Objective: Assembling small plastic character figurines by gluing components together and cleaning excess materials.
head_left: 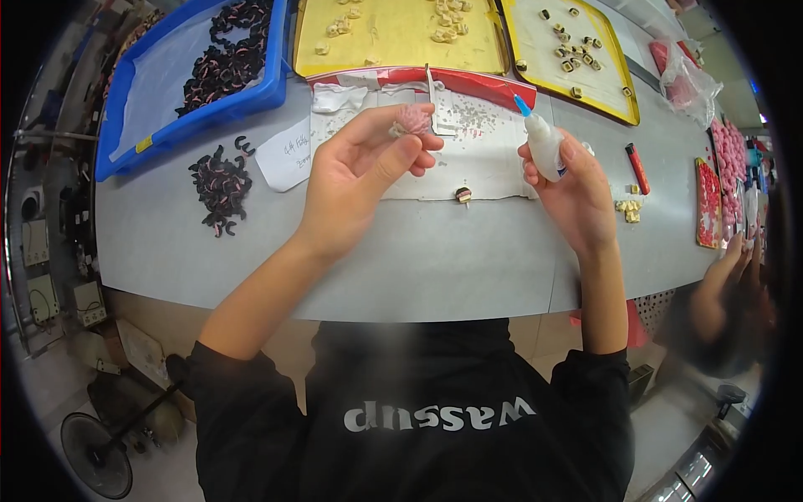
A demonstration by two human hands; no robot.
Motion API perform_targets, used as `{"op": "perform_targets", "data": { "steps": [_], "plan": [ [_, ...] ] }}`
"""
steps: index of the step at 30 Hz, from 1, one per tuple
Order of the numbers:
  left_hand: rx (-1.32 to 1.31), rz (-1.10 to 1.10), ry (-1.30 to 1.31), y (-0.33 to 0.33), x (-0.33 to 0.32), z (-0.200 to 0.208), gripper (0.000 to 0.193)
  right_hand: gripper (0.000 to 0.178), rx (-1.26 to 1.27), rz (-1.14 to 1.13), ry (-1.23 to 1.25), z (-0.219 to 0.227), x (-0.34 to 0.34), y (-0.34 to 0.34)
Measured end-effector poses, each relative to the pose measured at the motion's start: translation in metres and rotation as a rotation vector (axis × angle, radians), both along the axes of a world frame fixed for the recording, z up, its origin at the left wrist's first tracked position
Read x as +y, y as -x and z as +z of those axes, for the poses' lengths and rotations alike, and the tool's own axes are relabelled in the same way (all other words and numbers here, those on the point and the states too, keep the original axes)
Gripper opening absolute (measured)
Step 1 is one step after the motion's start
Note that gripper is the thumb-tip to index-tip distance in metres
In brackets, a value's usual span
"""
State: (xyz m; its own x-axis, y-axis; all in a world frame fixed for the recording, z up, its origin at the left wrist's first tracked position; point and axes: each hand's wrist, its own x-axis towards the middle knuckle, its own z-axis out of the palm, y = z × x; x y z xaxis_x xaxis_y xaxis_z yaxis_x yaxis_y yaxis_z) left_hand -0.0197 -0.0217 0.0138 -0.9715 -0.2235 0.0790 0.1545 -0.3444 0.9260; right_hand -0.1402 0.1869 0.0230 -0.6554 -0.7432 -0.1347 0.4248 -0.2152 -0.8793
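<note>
Left hand (347, 174) pinches knobbly pink piece (412, 120), 12 o'clock in view; right hand (585, 191) grips smooth white squeeze bottle (544, 146), tapered blue nozzle (522, 105) up, 2 o'clock. Curved black pieces (222, 186) lie heaped on smooth grey bench (443, 272), 10 o'clock.

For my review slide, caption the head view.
Left hand holds a small pink piece; right hand a blue-tipped white bottle.

Between hands (355, 171): free way over white board (499, 163).
Left obstacle: blue rectangular plastic tray (192, 134).
Far obstacle: yellow rectangular trays (393, 35).
</note>
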Motion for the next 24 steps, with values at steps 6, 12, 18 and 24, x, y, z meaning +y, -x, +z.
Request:
{"op": "perform_targets", "data": {
  "steps": [6,12,18,24],
  "plan": [
    [-0.005,0.102,0.137,0.0004,-0.0031,-0.0005,0.029,0.043,0.014,-0.014,-0.030,0.0010,-0.0005,-0.0020],
    [0.130,0.174,0.193,0.0030,0.0041,-0.0039,0.027,0.043,-0.020,-0.029,-0.018,0.0001,-0.0007,-0.0013],
    [0.198,0.179,0.248,0.0035,0.0030,-0.0065,0.025,0.043,-0.037,-0.073,0.017,-0.0020,0.0003,-0.0009],
    [0.035,0.023,0.105,0.0000,0.0014,-0.0010,0.026,0.043,-0.038,-0.034,0.046,-0.0029,0.0018,0.0008]
  ]
}}
